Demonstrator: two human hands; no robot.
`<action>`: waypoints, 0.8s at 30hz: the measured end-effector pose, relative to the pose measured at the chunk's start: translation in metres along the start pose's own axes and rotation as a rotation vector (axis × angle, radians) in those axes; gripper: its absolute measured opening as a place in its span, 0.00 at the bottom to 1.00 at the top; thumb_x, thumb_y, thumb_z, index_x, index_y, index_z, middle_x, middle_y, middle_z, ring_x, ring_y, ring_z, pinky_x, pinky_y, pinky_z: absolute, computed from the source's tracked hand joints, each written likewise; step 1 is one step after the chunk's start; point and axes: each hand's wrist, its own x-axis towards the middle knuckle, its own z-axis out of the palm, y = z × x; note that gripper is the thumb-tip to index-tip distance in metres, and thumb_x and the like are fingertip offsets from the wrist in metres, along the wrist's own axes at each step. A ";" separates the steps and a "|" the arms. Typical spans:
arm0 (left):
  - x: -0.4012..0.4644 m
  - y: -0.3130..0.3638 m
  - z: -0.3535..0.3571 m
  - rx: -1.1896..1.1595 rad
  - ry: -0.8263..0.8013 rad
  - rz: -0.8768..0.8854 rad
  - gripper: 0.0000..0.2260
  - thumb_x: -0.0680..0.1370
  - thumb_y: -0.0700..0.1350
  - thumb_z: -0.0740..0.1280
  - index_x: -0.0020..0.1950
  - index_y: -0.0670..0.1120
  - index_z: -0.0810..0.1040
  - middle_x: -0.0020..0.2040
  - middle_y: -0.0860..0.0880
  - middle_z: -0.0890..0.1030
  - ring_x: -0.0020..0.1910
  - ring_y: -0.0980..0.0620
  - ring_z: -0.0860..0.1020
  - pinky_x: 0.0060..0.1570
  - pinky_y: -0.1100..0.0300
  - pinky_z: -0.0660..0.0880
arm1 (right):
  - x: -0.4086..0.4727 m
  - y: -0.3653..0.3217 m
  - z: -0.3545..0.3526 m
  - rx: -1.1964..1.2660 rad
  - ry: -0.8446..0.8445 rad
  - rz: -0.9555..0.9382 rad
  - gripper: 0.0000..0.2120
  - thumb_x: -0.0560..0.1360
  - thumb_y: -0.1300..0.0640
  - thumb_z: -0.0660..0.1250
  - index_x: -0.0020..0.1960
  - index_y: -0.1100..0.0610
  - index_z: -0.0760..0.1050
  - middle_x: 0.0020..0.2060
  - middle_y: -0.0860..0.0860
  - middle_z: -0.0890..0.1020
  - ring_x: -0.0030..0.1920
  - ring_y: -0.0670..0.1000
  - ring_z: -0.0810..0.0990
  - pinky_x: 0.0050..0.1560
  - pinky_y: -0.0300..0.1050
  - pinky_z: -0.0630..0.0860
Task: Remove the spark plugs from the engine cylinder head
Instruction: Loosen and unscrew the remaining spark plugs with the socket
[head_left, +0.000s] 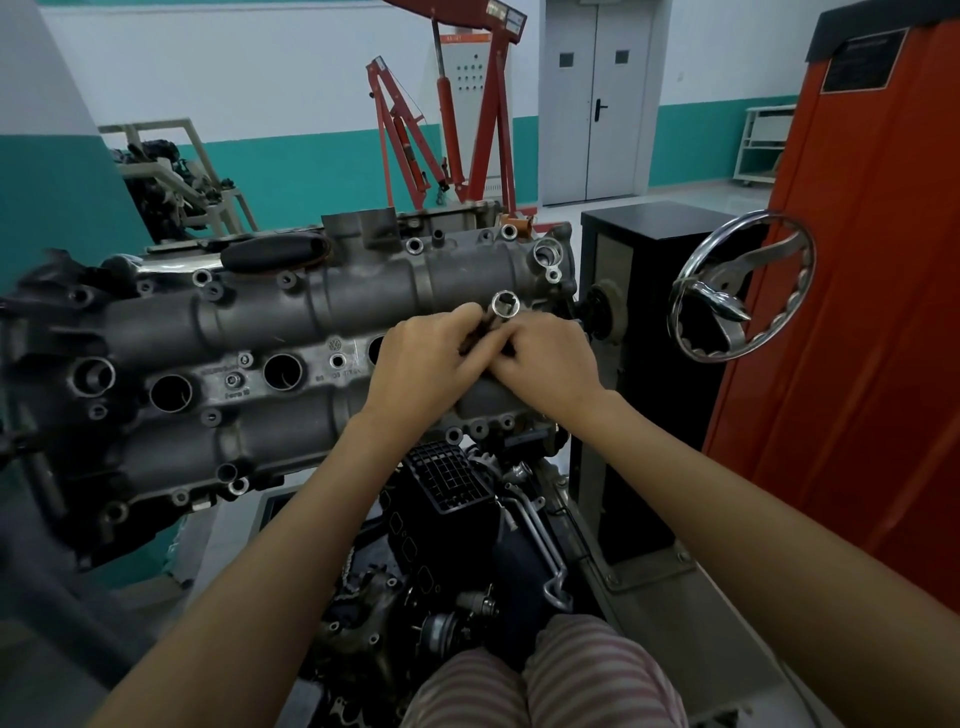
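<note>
Head view: my left hand (421, 358) and right hand (545, 364) grip the socket tool (505, 305), upright near the cylinder head (291, 312) right end.

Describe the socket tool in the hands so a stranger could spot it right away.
Find the grey cylinder head lying across the stand. Toward its right end the left hand and right hand meet. The socket tool pokes up between them: a shiny round tube with an open mouth, unlike the dark plug wells set in the head.
</note>
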 end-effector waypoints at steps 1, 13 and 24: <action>0.000 0.000 0.000 -0.008 -0.004 0.002 0.25 0.75 0.61 0.56 0.39 0.39 0.74 0.29 0.46 0.75 0.29 0.45 0.74 0.29 0.54 0.68 | -0.001 0.000 0.000 -0.003 0.013 -0.012 0.07 0.70 0.53 0.65 0.38 0.55 0.80 0.34 0.51 0.82 0.35 0.54 0.79 0.30 0.38 0.61; 0.001 -0.001 0.001 0.031 -0.029 0.000 0.19 0.77 0.55 0.62 0.38 0.39 0.74 0.30 0.46 0.75 0.30 0.46 0.73 0.29 0.55 0.63 | -0.001 0.001 0.002 -0.015 0.036 -0.043 0.08 0.70 0.52 0.64 0.37 0.54 0.78 0.31 0.48 0.81 0.31 0.50 0.77 0.28 0.31 0.56; 0.000 0.001 0.002 0.016 -0.032 0.022 0.15 0.78 0.52 0.62 0.40 0.42 0.71 0.28 0.51 0.73 0.28 0.46 0.73 0.27 0.58 0.63 | 0.002 0.008 0.007 -0.090 -0.056 0.020 0.12 0.73 0.47 0.60 0.45 0.55 0.75 0.37 0.48 0.79 0.36 0.49 0.77 0.32 0.42 0.65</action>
